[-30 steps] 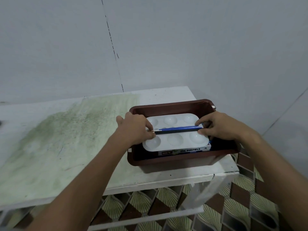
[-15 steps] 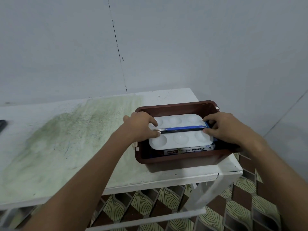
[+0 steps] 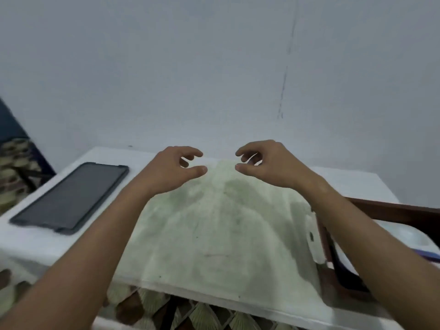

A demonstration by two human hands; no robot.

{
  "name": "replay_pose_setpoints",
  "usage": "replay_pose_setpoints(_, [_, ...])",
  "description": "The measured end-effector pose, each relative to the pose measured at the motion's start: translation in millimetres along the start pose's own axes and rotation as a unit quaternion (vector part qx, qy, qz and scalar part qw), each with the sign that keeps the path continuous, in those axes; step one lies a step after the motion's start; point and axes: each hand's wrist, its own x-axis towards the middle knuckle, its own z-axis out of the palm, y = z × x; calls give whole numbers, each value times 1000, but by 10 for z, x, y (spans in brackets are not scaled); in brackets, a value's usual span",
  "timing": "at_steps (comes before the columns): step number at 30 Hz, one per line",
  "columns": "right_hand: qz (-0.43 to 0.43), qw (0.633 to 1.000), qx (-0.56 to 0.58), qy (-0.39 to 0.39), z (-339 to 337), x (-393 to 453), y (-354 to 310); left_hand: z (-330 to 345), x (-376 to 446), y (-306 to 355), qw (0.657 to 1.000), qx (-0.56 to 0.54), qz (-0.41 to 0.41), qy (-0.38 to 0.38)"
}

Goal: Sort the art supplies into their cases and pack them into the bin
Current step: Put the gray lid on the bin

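Note:
The brown bin [image 3: 392, 208] shows only partly at the right edge, behind my right forearm. Inside it lies the white palette [image 3: 409, 236], with a sliver of a blue brush [image 3: 428, 254] on it. My left hand [image 3: 171, 167] and my right hand [image 3: 266, 160] hover over the far middle of the table, well left of the bin. Both hold nothing, their fingers loosely curled and facing each other.
The white table [image 3: 214, 234] has a green-stained top. A dark phone [image 3: 71, 198] lies flat at its left end. A grey wall stands right behind the table. Patterned floor tiles [image 3: 190, 313] show below the near edge.
Both hands have let go of the brush and palette and left the bin. They now hover empty over the table's middle, and my view has swung left, bringing the phone in.

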Motion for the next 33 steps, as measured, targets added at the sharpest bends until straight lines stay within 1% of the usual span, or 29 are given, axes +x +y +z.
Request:
replay_pose_setpoints(4, [-51,996,29,-68,952,896,-602,-810,-180,-1042,992,14,-102,73])
replay_pose_setpoints(7, [-59,990,51,-117,1722,1461,-863,-1263,-414,-1842,974,36,-197,106])
replay_pose_setpoints(10, [-51,984,61,-158,2462,1938,-996,-1513,-672,-2563,945,15,-302,127])
replay_pose_setpoints(14, [-29,981,64,-180,3225,2437,-1013,-1556,-880,-3286,920,-2,-371,127])
replay_pose_setpoints(17, [-23,982,55,-178,3611,2794,-1011,-1511,-891,-3606,906,-42,-391,157])
replay_pose_setpoints(21, [-20,982,43,-183,3892,3182,-1033,-1466,-835,-3916,888,-69,-406,204])
replay_pose_setpoints(25, [-11,970,-17,-243,4086,3397,-924,-1369,-763,-4016,870,-83,-435,218])
replay_pose_setpoints(27, [-9,962,-18,-271,4147,3427,-899,-1321,-723,-4014,862,-86,-447,222])
replay_pose_setpoints(28, [-10,962,-15,-273,4164,3428,-886,-1306,-700,-4019,860,-90,-447,230])
replay_pose_setpoints(33, [51,975,55,-211,3999,3309,-824,-1333,-659,-4045,855,-130,-419,276])
